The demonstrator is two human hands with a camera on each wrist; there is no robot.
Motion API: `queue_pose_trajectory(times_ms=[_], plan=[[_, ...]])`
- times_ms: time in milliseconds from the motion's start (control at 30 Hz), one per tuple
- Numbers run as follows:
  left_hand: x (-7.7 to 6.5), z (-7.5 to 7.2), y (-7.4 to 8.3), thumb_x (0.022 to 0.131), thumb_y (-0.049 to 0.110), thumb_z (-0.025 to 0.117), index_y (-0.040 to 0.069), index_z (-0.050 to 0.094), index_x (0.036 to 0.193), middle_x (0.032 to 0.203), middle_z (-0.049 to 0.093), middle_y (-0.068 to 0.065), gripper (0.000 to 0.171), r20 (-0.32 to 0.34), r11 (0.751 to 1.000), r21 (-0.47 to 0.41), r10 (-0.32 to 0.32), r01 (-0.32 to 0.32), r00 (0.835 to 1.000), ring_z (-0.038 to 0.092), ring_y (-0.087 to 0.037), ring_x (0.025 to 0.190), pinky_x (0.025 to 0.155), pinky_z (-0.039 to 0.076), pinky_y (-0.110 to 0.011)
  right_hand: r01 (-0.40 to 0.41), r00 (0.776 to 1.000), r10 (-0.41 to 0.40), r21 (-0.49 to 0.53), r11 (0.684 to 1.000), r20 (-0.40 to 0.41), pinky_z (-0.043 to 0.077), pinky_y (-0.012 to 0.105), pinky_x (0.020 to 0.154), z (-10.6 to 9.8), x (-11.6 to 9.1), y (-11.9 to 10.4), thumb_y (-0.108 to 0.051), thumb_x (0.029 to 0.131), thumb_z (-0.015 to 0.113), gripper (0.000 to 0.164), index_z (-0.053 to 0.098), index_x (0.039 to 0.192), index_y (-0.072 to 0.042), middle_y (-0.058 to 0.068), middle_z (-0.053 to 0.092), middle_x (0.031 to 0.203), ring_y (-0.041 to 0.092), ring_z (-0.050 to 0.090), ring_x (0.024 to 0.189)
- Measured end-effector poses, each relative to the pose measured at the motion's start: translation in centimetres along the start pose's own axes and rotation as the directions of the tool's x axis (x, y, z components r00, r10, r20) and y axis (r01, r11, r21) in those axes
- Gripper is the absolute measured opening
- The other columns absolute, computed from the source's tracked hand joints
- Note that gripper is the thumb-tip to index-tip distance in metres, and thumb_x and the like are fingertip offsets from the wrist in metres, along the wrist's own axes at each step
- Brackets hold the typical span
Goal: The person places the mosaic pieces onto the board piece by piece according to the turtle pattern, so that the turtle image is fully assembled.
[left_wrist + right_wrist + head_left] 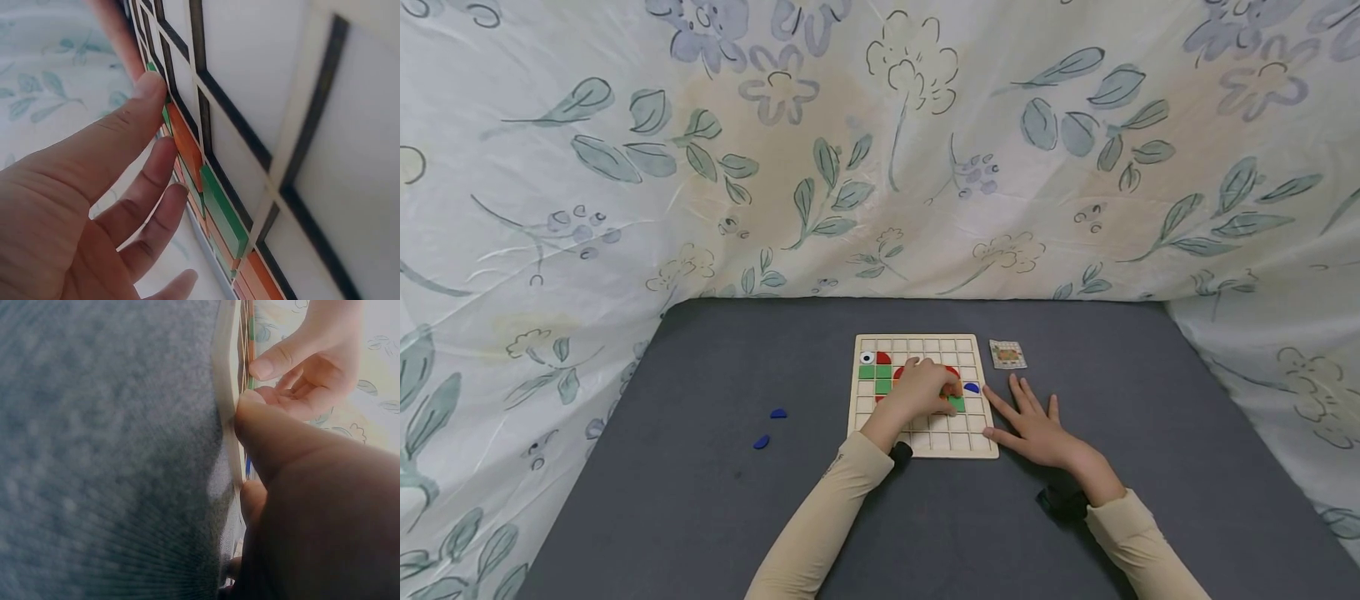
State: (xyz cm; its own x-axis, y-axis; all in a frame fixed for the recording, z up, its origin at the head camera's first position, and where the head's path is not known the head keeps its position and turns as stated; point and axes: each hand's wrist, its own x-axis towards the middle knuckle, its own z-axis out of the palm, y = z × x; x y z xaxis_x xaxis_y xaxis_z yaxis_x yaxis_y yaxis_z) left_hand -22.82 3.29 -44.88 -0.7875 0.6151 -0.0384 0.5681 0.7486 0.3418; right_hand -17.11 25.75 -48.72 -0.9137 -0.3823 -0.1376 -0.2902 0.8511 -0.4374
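My left hand [921,390] reaches over a pale wooden grid board [865,425], its fingertips at coloured flat pieces near the board's middle right. In the left wrist view, the left thumb [149,87] and bent fingers stand apart at the board's face, beside a green square [222,209] and an orange-red piece [185,147]. No lifted piece shows between them. My right hand [1033,429] lies with fingers spread at the board's right edge; its thumb [250,409] touches the rim. Near it, a blue half-round piece [972,388] sits in a cell. The left hand hides several cells.
Two blue half-round pieces [778,413] lie apart on the dark grey table [700,517], left of the board. Behind the right hand is a small printed card [1007,355]. A floral cloth [880,208] hangs along the table's back and sides.
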Motion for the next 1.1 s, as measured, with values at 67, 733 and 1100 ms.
queue_pose_trajectory(times_ms=[67, 733, 1100], plan=[[-0.1, 0.0, 0.0, 0.073, 0.033, 0.077, 0.025, 0.071, 0.094, 0.089, 0.066, 0.011, 0.022, 0.0, 1.0, -0.002, 0.0, 0.0, 1.0, 0.052, -0.014, 0.091, 0.107, 0.024, -0.052, 0.001, 1.0, -0.001, 0.006, 1.0, -0.004, -0.009, 0.074, 0.096, 0.0, 0.0, -0.1, -0.054, 0.09, 0.047, 0.072, 0.02, 0.149, -0.022, 0.026, -0.002, 0.152, 0.045, -0.004, 0.139], [-3.8, -0.8, -1.5, 0.078, 0.029, 0.074, 0.023, 0.072, 0.1, 0.097, 0.069, 0.01, 0.023, -0.079, 0.997, -0.077, -0.005, -0.001, 0.997, 0.056, -0.012, 0.094, 0.102, 0.03, -0.05, -0.032, 0.999, 0.032, 0.008, 0.999, 0.015, -0.012, 0.072, 0.096, 0.1, 0.0, 0.0, -0.059, 0.089, 0.046, 0.075, 0.02, 0.149, -0.022, 0.024, -0.003, 0.153, 0.044, -0.005, 0.139], [-6.4, -1.9, -4.1, 0.078, 0.029, 0.074, 0.02, 0.071, 0.102, 0.099, 0.069, 0.007, 0.026, -0.097, 0.994, -0.097, -0.053, 0.043, 0.994, 0.058, -0.014, 0.096, 0.103, 0.026, -0.055, -0.019, 1.0, 0.019, 0.011, 1.0, 0.009, -0.012, 0.072, 0.097, 0.0, 0.0, -0.1, -0.056, 0.089, 0.047, 0.075, 0.02, 0.149, -0.022, 0.024, -0.003, 0.153, 0.044, -0.005, 0.139]])
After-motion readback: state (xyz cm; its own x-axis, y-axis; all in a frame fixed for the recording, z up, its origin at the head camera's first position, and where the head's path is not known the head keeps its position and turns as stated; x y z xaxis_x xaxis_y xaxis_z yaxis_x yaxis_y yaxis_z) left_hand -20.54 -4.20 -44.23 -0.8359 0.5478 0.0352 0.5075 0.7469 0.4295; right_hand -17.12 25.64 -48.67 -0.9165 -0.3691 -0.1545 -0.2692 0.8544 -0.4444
